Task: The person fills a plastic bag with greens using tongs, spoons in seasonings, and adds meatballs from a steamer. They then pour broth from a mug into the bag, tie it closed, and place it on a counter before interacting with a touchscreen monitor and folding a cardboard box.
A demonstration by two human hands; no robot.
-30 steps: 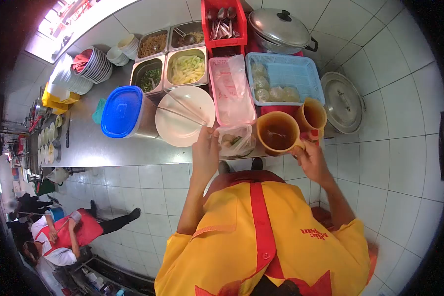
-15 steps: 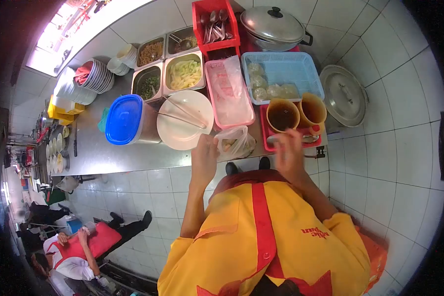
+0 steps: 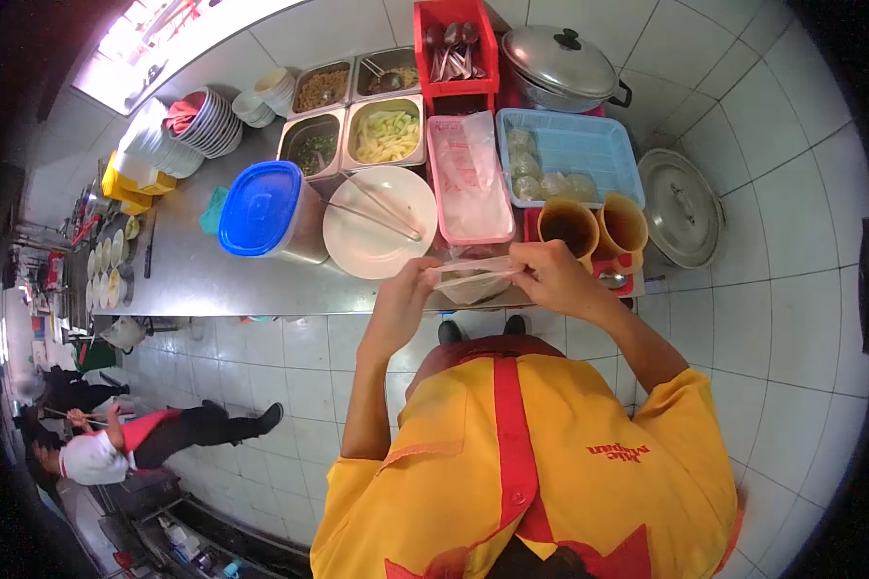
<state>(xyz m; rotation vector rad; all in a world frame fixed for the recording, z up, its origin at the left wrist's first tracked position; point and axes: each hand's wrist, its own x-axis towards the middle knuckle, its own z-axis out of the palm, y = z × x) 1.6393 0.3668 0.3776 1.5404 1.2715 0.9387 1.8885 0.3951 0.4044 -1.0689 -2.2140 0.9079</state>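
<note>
A clear plastic bag (image 3: 475,289) is stretched by its rim between my two hands, at the counter's front edge. My left hand (image 3: 403,301) pinches the left end of the rim. My right hand (image 3: 562,280) has its fingers closed on the right end. Something pale and greenish shows low in the bag, too blurred to name. Just behind are a white plate (image 3: 357,246) with tongs (image 3: 381,217) lying across it and a pink tray (image 3: 478,234) with plastic sheets or bags. Two tan jugs of dark liquid (image 3: 568,227) stand right of my right hand.
A blue basket (image 3: 608,159) holds several wrapped round portions. Left are a blue-lidded tub (image 3: 261,207), steel food pans (image 3: 386,135) and stacked bowls (image 3: 208,125). A red cutlery bin (image 3: 457,92) and a lidded pot (image 3: 560,63) stand behind. Another person (image 3: 101,454) is at lower left.
My right hand has moved left from beside the red tray and taken hold of the bag's rim. The bag's mouth is now pulled taut. The person at lower left has shifted posture.
</note>
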